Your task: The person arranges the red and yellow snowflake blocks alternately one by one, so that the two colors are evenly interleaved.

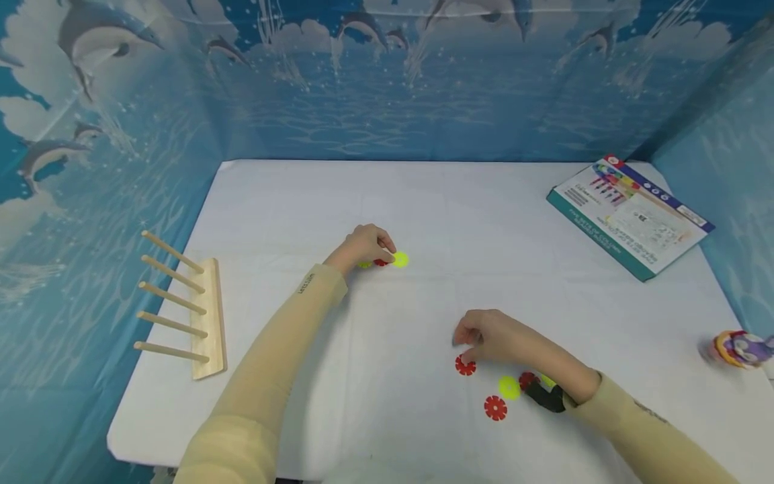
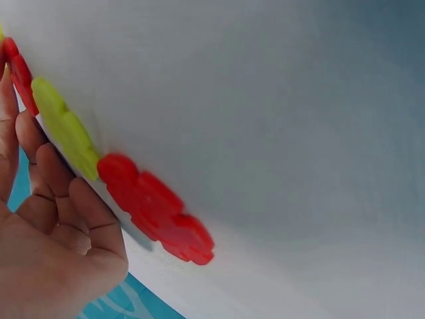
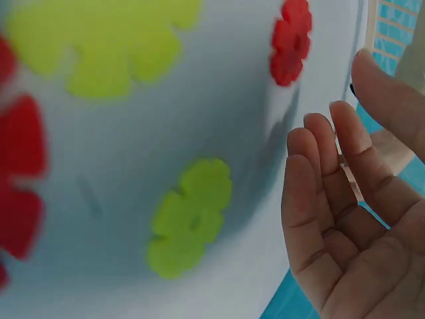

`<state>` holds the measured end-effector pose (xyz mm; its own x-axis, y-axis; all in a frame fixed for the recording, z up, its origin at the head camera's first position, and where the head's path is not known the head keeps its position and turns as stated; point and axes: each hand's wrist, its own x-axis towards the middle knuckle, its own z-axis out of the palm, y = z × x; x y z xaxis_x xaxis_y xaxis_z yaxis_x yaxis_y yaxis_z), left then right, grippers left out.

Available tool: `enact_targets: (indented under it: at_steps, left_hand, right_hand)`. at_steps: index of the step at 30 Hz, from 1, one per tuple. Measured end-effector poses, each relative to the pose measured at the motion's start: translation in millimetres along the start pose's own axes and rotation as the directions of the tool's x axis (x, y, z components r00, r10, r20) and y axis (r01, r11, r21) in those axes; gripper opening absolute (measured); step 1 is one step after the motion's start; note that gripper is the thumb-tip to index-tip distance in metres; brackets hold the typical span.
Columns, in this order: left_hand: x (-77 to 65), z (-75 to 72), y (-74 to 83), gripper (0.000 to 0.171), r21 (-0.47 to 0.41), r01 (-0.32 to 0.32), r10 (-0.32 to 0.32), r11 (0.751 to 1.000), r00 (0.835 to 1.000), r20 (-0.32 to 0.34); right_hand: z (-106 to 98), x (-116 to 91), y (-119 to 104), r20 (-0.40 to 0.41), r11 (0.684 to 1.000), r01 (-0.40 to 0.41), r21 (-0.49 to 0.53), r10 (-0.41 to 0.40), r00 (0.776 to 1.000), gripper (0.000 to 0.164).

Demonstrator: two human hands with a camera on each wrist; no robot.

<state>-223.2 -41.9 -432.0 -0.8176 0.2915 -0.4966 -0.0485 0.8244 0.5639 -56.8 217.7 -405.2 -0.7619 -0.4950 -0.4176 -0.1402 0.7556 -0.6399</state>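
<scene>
The left hand [image 1: 363, 245] rests loosely curled, holding nothing, beside a far yellow disc [image 1: 400, 259]. The right hand [image 1: 492, 336], fingers relaxed and empty, hovers over a near red disc [image 1: 465, 365], placed to reach it.

My left hand [image 1: 363, 245] is covering part of the discs under it, so only slivers of red [image 1: 380, 262] and green are showing at its 5 o'clock. My right wrist is hiding most of a red disc [image 1: 528, 380] and a yellow-green one beside it. At 3 o'clock on the table, a colourful toy [image 1: 739, 349] is smearing into blur, too unclear to name. In the right wrist view a red disc [image 3: 16, 179] is running off the left edge, blurred.
</scene>
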Motion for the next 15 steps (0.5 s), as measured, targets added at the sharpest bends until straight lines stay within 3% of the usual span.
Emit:
enact_targets:
  at_steps: [7, 15]
  left_hand:
    - [0.6, -0.1, 0.0, 0.018, -0.006, 0.002, -0.002, 1.000, 1.000, 0.001]
    - [-0.6, -0.4, 1.3, 0.018, -0.001, 0.003, -0.003, 1.000, 1.000, -0.001]
  right_hand:
    - [13, -8, 4, 0.031, 1.000, -0.020, -0.013, 0.020, 0.999, 0.033]
    - [23, -11, 9, -0.007, 0.991, 0.081, -0.108, -0.083, 0.997, 0.034]
